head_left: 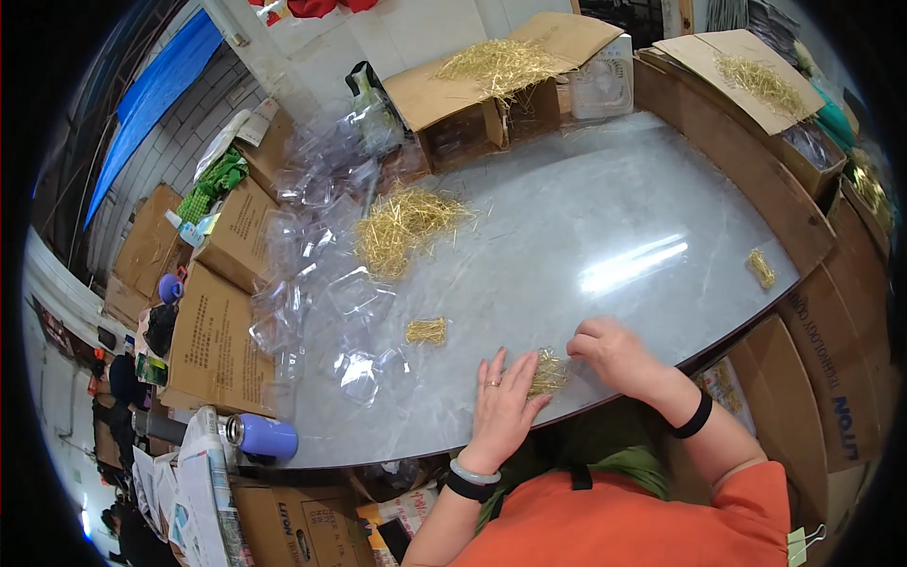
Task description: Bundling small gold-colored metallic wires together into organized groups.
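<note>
A small heap of thin gold-coloured wire-like metal pieces (548, 373) lies at the table's near edge, between my two hands. My left hand (503, 399) rests on the table with its fingers stretched out, touching the heap's left side. Just right of the heap, my right hand (614, 355) has its fingers curled together; what they may hold is hidden. Further left lies a neat bundle of the same pieces (426, 331), and another bundle (760, 268) sits near the right edge. A large loose pile (402, 231) of them is spread farther back.
Transparent plastic boxes (350, 293) crowd the left of the grey table (557, 236). A purple bottle (265, 437) stands at the near left corner. Cardboard boxes (217, 331) line the left side. More gold pieces lie on a cardboard sheet (416, 94) at the back.
</note>
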Demonstrator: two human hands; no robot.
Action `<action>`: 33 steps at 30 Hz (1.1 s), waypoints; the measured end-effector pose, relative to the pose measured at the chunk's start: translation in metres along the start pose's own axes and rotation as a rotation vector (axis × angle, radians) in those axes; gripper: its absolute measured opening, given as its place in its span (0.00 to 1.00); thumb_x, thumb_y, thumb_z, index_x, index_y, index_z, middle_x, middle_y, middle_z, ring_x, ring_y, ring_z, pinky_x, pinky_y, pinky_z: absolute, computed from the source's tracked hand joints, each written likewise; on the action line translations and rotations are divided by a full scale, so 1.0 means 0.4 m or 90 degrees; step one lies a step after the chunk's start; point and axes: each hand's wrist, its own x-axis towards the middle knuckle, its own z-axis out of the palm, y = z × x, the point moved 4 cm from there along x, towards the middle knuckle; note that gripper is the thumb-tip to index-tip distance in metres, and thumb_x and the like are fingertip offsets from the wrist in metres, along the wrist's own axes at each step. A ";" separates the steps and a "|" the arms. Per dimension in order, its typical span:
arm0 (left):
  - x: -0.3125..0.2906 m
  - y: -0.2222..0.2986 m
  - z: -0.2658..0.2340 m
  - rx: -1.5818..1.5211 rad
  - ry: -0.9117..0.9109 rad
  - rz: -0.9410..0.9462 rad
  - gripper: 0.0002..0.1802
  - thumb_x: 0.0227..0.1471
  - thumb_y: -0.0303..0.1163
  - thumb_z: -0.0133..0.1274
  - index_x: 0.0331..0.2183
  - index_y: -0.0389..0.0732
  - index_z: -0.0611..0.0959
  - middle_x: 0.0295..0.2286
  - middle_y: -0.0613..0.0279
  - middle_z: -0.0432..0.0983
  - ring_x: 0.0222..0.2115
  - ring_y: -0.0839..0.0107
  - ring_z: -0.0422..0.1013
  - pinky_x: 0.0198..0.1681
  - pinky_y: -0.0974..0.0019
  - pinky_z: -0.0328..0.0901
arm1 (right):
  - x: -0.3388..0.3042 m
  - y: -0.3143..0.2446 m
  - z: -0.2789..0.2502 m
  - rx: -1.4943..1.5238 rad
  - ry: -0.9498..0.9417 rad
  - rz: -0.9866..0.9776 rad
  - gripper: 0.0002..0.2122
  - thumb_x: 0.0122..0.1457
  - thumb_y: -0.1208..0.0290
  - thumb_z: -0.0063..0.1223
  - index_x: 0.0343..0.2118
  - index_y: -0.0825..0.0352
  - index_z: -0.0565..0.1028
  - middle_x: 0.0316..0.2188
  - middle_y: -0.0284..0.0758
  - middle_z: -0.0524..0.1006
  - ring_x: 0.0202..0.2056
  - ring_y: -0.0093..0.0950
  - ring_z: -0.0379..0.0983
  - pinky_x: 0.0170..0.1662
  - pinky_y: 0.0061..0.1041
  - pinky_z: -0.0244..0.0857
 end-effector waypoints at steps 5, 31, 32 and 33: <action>0.000 0.002 0.002 0.002 0.014 -0.006 0.34 0.58 0.38 0.58 0.62 0.39 0.69 0.58 0.53 0.69 0.62 0.42 0.57 0.67 0.38 0.46 | 0.029 -0.002 -0.020 -0.053 -0.071 -0.108 0.03 0.52 0.75 0.54 0.30 0.62 0.77 0.31 0.34 0.73 0.37 0.37 0.73 0.42 0.36 0.68; -0.005 0.005 -0.002 -0.021 0.015 0.031 0.37 0.51 0.41 0.65 0.59 0.38 0.72 0.54 0.51 0.68 0.62 0.44 0.58 0.67 0.39 0.49 | -0.013 -0.029 0.044 0.010 -0.073 0.002 0.31 0.47 0.60 0.71 0.55 0.62 0.73 0.47 0.38 0.75 0.54 0.40 0.68 0.57 0.42 0.59; -0.005 0.004 -0.002 -0.021 0.015 0.031 0.38 0.51 0.40 0.65 0.59 0.37 0.72 0.54 0.50 0.68 0.62 0.44 0.58 0.67 0.40 0.49 | -0.016 -0.036 0.054 0.009 -0.087 0.009 0.31 0.47 0.60 0.71 0.55 0.62 0.73 0.47 0.38 0.75 0.54 0.40 0.68 0.57 0.42 0.59; -0.006 0.004 -0.001 -0.021 0.015 0.028 0.38 0.51 0.40 0.65 0.59 0.37 0.71 0.54 0.50 0.68 0.62 0.44 0.58 0.67 0.40 0.49 | -0.019 -0.040 0.063 0.008 -0.103 0.015 0.32 0.47 0.60 0.71 0.56 0.62 0.72 0.47 0.38 0.75 0.53 0.40 0.68 0.57 0.43 0.59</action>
